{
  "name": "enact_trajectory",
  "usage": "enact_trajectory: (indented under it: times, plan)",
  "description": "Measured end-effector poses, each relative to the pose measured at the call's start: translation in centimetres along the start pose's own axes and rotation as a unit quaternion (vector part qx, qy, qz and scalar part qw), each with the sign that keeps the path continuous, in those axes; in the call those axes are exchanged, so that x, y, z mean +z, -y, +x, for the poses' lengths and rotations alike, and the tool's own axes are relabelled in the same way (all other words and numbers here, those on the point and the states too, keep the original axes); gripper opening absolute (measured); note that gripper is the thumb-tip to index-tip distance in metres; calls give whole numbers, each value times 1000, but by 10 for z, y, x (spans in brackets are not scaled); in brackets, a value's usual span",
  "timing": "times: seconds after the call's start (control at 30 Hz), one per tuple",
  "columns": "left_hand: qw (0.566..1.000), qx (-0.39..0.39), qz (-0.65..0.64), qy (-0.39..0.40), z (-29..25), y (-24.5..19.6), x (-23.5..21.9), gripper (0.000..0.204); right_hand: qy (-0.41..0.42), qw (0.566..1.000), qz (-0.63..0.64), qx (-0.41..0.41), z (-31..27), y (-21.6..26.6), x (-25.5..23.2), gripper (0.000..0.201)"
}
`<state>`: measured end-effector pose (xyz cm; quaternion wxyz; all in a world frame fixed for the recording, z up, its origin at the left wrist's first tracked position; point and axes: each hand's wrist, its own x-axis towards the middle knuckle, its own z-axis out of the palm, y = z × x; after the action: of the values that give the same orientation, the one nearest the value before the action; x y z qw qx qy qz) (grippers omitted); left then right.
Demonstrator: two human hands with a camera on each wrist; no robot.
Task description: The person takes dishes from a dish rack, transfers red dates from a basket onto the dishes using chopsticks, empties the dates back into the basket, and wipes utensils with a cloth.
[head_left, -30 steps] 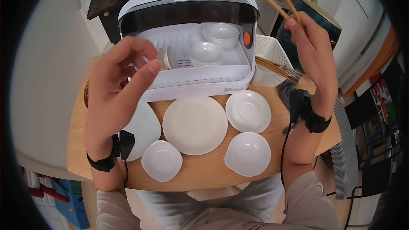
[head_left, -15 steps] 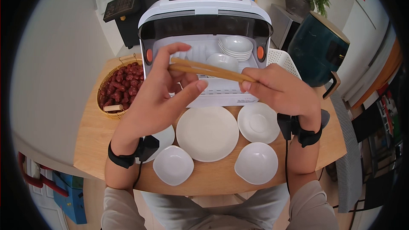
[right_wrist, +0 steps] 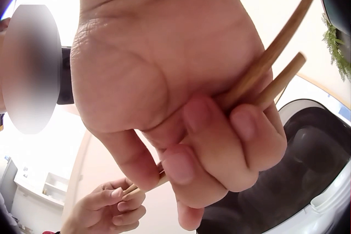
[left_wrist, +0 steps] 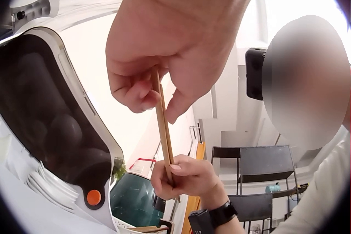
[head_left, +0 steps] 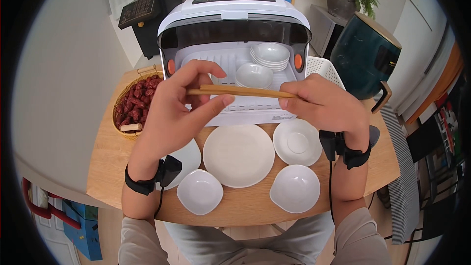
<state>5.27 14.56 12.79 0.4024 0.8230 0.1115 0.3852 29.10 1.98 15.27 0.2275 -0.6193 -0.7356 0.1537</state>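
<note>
A pair of wooden chopsticks [head_left: 248,91] lies nearly level in front of the white dish cabinet [head_left: 230,118]. My right hand [head_left: 327,105] grips them at one end, its fingers curled round them, and two ends stick out past that hand [right_wrist: 170,75] in the right wrist view. Around the other ends my left hand [head_left: 171,110] has its fingers loosely curled, the thumb beside the chopsticks. In the left wrist view these ends run in under the palm of the left hand [left_wrist: 164,42], partly hidden.
Plates and bowls stand before the cabinet: a large plate [head_left: 239,156], a saucer [head_left: 297,142], a square-cornered plate [head_left: 184,164] and two bowls. Stacked bowls [head_left: 254,76] sit inside. Left is a basket of red dates [head_left: 135,100]; right, a white basket [head_left: 326,70] and green appliance [head_left: 365,56].
My right hand has come down and left from the upper right with the chopsticks, which now lie nearly level. My left hand has moved right and its fingers have come round their other ends.
</note>
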Motion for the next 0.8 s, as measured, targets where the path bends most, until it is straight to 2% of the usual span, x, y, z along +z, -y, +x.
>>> enact_trajectory:
  times: [0.07,0.13,0.2,0.23,0.37,0.43,0.53,0.57,0.6,0.67,0.7,0.73,0.8]
  plan:
    - [1000,7,-4,15,-2,-1,6,27,-4,1000,8,-20,3,-3,6,23]
    - [1000,-5,-25,12,-3,-3,15,20,-18,998,-37,-52,7,-3,11,20]
    - [998,13,-3,61,-4,2,19,13,-15,998,-42,-46,9,0,12,17]
    - [997,-17,-21,67,-6,-5,20,9,-12,998,-47,-40,9,2,11,15]
    - [999,-11,9,51,-6,-9,10,9,-44,998,1,-49,5,6,7,10]
    - [999,-22,-34,17,-5,-7,4,10,-121,988,-8,-91,3,-3,4,7]
    - [999,-43,-21,8,-5,-10,-5,9,-124,988,-13,-90,0,-9,-5,8]
    - [998,-32,39,33,-4,-8,-10,9,-124,988,-15,-90,0,-9,-3,8]
    - [998,-31,35,35,-3,-6,-10,9,-119,985,-45,-115,-1,-7,1,9]
    - [968,79,201,124,-4,-3,-7,12,-113,981,-74,-137,1,1,9,10]
    - [961,111,213,137,-6,-8,0,23,-107,978,-96,-151,2,6,12,11]
    - [963,113,201,141,-10,-10,5,23,-101,975,-118,-161,-2,11,14,12]
    - [959,133,226,104,-17,-16,13,29,-76,977,-161,-117,-16,14,1,16]
